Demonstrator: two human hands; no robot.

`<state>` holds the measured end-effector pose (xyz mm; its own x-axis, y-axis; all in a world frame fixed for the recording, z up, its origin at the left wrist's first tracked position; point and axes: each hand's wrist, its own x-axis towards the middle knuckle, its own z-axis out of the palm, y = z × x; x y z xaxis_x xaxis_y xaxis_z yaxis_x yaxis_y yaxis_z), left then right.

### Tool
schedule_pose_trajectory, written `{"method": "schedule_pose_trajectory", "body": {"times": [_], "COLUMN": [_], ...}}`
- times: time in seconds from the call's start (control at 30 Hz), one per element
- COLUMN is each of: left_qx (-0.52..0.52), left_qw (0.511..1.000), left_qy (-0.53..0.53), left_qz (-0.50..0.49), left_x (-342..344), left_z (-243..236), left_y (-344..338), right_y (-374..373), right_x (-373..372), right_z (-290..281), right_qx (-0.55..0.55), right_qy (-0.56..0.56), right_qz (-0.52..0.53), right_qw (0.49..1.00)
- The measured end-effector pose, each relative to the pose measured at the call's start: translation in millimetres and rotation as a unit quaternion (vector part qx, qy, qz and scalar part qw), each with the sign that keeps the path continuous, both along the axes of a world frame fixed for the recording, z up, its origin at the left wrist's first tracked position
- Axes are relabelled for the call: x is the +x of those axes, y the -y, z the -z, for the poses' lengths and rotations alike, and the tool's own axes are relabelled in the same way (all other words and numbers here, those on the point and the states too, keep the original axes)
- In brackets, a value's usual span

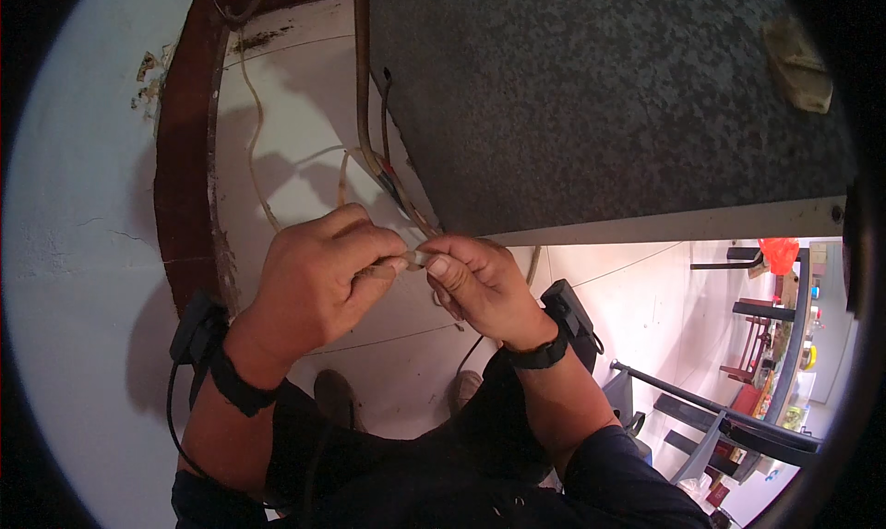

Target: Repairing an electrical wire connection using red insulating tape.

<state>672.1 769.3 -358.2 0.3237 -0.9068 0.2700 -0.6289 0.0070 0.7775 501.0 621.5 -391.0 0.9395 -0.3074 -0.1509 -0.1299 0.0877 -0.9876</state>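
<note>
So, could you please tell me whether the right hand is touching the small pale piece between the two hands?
Touching. The head view shows the right hand pinching the small pale piece between thumb and forefinger.

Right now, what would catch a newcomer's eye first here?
First, the left hand and right hand at the centre, fingertips close together, pinching a small pale piece. Then the large mottled grey panel filling the upper right, and the thick brownish cable near its left edge.
</note>
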Motion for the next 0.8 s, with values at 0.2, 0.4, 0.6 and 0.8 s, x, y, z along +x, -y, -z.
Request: {"method": "schedule_pose_trajectory", "body": {"times": [0.2, 0.4, 0.6, 0.8], "left_qx": [-0.006, 0.010, 0.013, 0.024], "left_qw": [0.999, 0.998, 1.000, 1.000], "left_qy": [0.048, 0.053, 0.016, -0.019], "left_qz": [0.006, 0.012, 0.010, -0.002], "left_x": [0.3, -0.2, 0.3, -1.6], "left_z": [0.2, -1.9, -0.1, 0.2], "left_y": [-0.3, -0.3, -2.2, -1.3], "right_y": [1.7, 0.6, -4.7, -7.0], "right_x": [0.6, 3.5, 5.3, 7.3], "right_z": [-1.9, -0.7, -5.4, -6.5], "right_qx": [-0.027, -0.220, -0.337, -0.403], "right_qy": [-0.022, 0.040, 0.058, 0.057], "right_qz": [-0.010, 0.001, 0.022, 0.038], "right_qw": [0.999, 0.975, 0.940, 0.913]}}
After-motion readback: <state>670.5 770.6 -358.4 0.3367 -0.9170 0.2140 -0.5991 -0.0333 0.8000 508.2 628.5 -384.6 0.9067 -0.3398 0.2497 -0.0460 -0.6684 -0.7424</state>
